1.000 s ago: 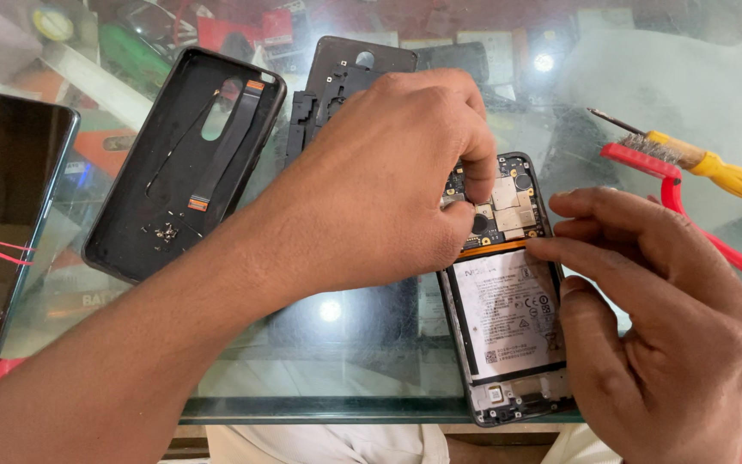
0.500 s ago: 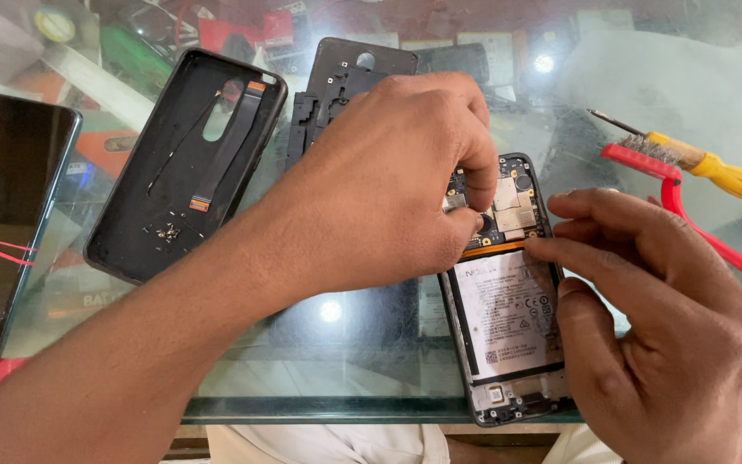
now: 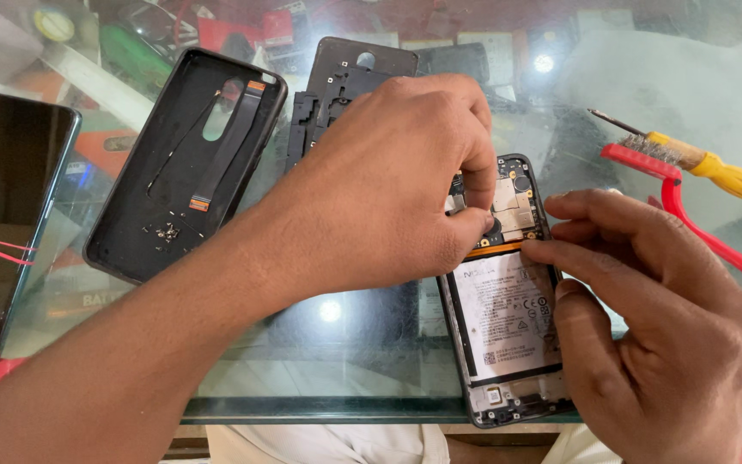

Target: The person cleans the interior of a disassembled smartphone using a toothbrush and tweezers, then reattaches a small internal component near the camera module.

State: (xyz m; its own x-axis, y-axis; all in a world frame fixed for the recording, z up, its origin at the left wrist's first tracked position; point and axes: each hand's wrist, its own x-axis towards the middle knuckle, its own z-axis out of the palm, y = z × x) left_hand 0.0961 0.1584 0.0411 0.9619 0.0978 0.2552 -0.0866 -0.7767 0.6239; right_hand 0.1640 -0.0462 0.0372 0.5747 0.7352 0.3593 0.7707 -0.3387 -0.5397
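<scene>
From the head view, our left hand [image 3: 388, 189] pinches at the circuit board of the opened phone [image 3: 508, 292] lying on the glass counter [image 3: 345, 344], while our right hand [image 3: 654, 318] fingers press its edge. A slip could tear a connector or dent the battery [image 3: 501, 314]. Against the earlier frame, almost nothing has shifted.

A white rectangular label [image 3: 504, 316] covers the battery inside the opened phone [image 3: 508, 344] near the front edge of the glass table [image 3: 337, 344]. The label has small dark print and a small square code in its lower left part, and a thin orange strip runs along its top edge. The right hand [image 3: 646, 344] hides a part of its right side.

At the far left lies a second phone [image 3: 2, 215] with its screen up. The screen is dark and only reflects the room; two thin red lines cross its lower part.
</scene>
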